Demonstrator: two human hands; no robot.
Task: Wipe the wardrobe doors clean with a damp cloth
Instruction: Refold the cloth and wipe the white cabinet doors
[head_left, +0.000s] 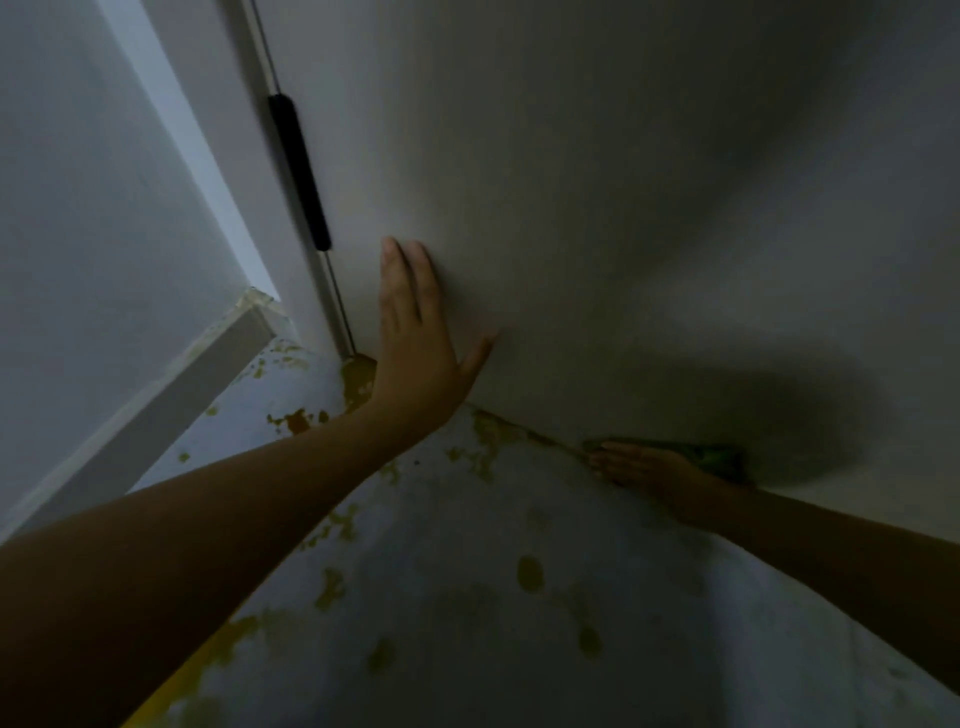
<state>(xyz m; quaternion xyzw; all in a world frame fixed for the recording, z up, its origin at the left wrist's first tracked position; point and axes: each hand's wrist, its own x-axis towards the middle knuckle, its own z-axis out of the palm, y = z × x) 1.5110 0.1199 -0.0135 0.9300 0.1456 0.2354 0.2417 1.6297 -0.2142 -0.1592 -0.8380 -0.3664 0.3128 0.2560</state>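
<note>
A plain white wardrobe door (597, 182) fills the upper right of the view, seen from close up and in dim light. My left hand (415, 332) lies flat against the door with straight fingers pointing up and the thumb spread. Low on the door, near its bottom edge, my right hand (649, 475) presses a green cloth (719, 457) against the panel with flat fingers pointing left. Most of the cloth is hidden under the hand.
A long black handle (300, 171) runs along the door's left edge. Left of it stand a white wall and a white skirting board (156, 410). The floor (467, 597) below is pale with several yellow-brown stains.
</note>
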